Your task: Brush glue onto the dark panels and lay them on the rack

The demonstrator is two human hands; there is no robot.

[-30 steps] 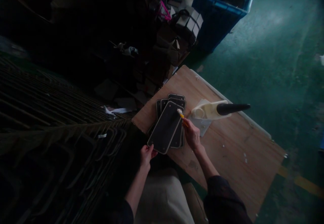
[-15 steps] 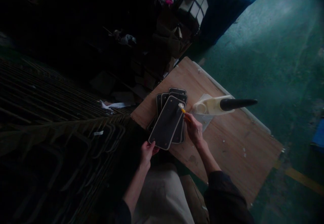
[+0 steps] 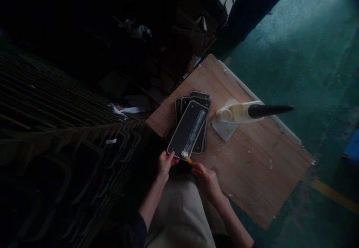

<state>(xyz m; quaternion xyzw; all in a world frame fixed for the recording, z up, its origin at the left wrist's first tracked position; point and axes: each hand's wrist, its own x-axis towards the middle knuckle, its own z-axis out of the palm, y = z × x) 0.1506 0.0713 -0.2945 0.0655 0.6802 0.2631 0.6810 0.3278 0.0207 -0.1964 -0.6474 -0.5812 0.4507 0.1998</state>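
Note:
A dark rectangular panel point(image 3: 183, 128) with rounded corners and a pale rim lies tilted on top of several similar panels point(image 3: 199, 95). A whitish wet streak point(image 3: 195, 128) runs along its right side. My left hand point(image 3: 166, 164) pinches the panel's near left corner, thumb on top. My right hand point(image 3: 207, 178) is closed round the yellow handle of a small brush point(image 3: 189, 161). Its white-coated bristles touch the panel near the bottom edge. Right of the stack stands a cream-coloured bottle point(image 3: 232, 114) with a black tapered end, on a pale sheet point(image 3: 226, 130).
The wooden board point(image 3: 258, 165) holds the stack and the bottle. To the left stands a dark rack point(image 3: 70, 132) of closely set rows, with white scraps on it. A blue bin point(image 3: 246, 12) is at the back, on a green floor point(image 3: 316, 61).
My right hand has drawn the brush down the panel from the upper right to the near edge, leaving a white streak. My left hand still grips the corner.

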